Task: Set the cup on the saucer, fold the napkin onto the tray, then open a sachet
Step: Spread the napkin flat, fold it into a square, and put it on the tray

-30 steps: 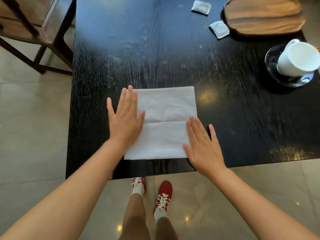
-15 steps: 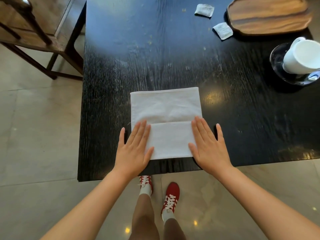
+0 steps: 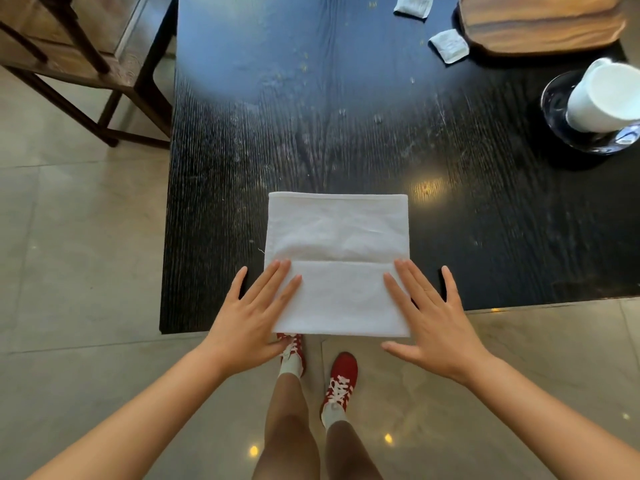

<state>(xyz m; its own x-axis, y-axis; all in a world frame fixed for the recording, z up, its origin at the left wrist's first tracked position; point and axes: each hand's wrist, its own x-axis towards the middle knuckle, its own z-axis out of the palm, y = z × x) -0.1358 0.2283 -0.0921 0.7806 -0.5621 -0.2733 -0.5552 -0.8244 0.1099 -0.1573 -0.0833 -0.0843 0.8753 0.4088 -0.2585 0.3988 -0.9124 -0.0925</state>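
A white napkin [image 3: 337, 244] lies folded on the black table [image 3: 346, 116], its near edge at the table's front edge, with a horizontal fold line across its middle. My left hand [image 3: 256, 306] lies flat and open on the napkin's near left corner. My right hand [image 3: 429, 310] lies flat and open on the near right corner. The white cup [image 3: 602, 98] stands on the glass saucer [image 3: 557, 109] at the far right. A wooden tray [image 3: 540, 22] sits at the back right, with two white sachets [image 3: 449, 46] [image 3: 412, 5] beside its left end.
A wooden chair [image 3: 79, 57] stands off the table's left side. The tiled floor [image 3: 69, 271] and my legs in red shoes [image 3: 341, 379] show below the table's front edge.
My left hand slid from the napkin's left middle down to its near left corner. Both hands have drawn back toward the table's front edge. The napkin has stayed flat.
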